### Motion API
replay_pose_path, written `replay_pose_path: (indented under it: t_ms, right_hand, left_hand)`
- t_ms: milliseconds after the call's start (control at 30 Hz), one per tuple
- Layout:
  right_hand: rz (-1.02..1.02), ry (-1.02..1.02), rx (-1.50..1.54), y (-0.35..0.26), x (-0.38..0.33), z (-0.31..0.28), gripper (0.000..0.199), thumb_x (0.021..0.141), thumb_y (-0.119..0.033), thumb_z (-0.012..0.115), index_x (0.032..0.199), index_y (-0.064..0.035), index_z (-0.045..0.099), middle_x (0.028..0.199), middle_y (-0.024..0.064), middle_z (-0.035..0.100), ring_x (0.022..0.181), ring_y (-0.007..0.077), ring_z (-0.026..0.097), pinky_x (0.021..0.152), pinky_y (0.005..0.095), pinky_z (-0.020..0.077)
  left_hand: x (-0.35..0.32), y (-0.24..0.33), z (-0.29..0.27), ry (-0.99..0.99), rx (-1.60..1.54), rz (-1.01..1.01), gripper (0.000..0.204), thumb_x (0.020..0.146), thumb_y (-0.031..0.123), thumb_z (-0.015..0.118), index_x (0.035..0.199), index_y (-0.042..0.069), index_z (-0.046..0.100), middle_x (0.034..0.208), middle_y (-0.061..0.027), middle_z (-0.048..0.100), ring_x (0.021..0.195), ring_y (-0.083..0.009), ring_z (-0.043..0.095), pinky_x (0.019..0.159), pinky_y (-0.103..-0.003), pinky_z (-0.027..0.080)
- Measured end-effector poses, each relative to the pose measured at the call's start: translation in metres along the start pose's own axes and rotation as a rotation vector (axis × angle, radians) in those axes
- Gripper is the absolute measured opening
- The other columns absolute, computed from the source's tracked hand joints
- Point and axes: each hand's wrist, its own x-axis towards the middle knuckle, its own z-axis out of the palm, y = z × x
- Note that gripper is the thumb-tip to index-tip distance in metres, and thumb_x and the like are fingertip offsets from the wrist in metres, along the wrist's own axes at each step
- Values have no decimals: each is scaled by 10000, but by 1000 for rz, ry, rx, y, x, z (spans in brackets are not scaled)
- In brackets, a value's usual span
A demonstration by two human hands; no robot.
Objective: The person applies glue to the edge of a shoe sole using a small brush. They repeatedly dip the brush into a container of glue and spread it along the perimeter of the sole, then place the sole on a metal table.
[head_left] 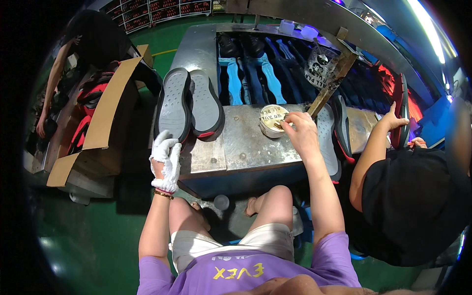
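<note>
My left hand [165, 160], in a white knit glove, closes on the near end of a shoe sole [173, 105] with a grey dimpled top and black rim. A matching sole [204, 101] with a red patch at its near end lies just to its right on the metal bench. My bare right hand [301, 129] is pinched over a round tub [270, 115] with pale yellowish contents or top. Between its fingertips is a short brownish tool [278, 126], mostly hidden, at the tub's right side.
A conveyor [292, 73] behind the bench carries light-blue shoe-shaped pieces [234, 83]. A wooden post [324, 96] and a printed clear container [322, 66] stand beyond my right hand. More soles [341, 123] lie right. A co-worker [408, 196] holds a sole there; another person bends near a cardboard box [113, 105] at left.
</note>
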Motion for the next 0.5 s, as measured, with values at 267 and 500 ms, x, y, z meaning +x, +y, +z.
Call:
replay_pose_path:
  t_ms: [267,500]
  right_hand:
    - [-73,-283,-253,3,16,30,156,816,-198,748,795,-45,721,868,101,710,879,306,678,876,395,519]
    - [-100,-417,-326,12,21,40,184,805,-226,757,762,-49,733,818,119,706,842,316,683,786,415,547]
  left_hand:
    - [13,8,-35,1,-377,-369,121,891,85,709,1000,44,741,1402,-162,549,848,-129,664,745,-258,548]
    - [20,3,-29,197,-656,-376,284,967,80,645,1235,-14,646,1241,-106,615,985,-167,634,828,-323,573]
